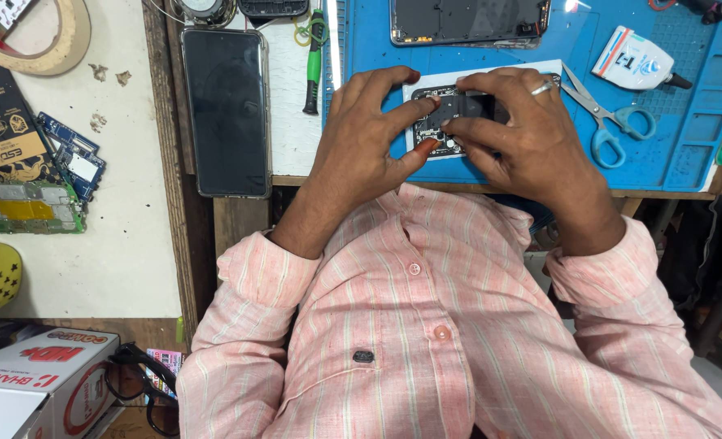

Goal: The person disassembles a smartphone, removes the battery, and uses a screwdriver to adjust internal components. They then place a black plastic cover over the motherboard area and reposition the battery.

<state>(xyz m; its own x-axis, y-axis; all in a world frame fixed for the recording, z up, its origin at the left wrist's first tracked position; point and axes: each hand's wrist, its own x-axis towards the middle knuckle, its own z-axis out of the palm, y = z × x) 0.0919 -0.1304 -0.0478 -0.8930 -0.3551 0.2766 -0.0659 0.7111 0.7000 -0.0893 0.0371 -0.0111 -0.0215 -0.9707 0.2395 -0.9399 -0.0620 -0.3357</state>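
Most of the opened phone (458, 114) hidden under both hands; top-edge phone (468, 20) cut off.

Worn wooden workbench (188, 244), white tabletop (125, 260)

Around the blue mat (686, 138) you have: one pair of scissors (601, 122), one glue tube (636, 61), one green screwdriver (315, 61) left of it, two phones, one tape roll (47, 41) far left, three loose circuit boards.
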